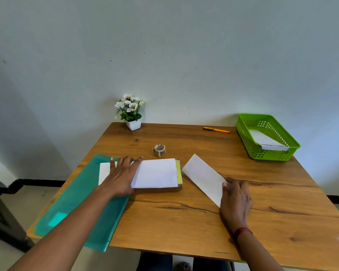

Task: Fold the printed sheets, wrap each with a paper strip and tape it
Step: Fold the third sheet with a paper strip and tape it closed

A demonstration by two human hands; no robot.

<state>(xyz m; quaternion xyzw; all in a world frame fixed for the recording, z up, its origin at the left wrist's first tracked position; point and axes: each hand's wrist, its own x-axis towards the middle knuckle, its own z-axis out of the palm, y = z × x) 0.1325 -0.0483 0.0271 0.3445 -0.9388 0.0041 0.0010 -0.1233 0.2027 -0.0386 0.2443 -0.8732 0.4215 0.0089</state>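
While both hands rest on paper: folded sheet and stack, counter, folding stage.
Left hand (121, 175): arm reaching forward, fingers spread, palm flat on the stack of sheets (157, 173). Right hand (235, 200): wrist low, fingers nearly straight, lying over the near end of the folded sheet (203, 177); no pinch evident. Folded sheet: lies askew on the counter (184, 222), just right of the stack; judged light, limp, prone to slide and crease, so best taken by an edge or pinned flat along the fold. Stack: partly on a teal folder (76, 202), yellow strip (178, 172) at its right edge. Beyond: tape roll (159, 150), pen (216, 130), flower pot (133, 125), green basket (266, 154) holding white paper.
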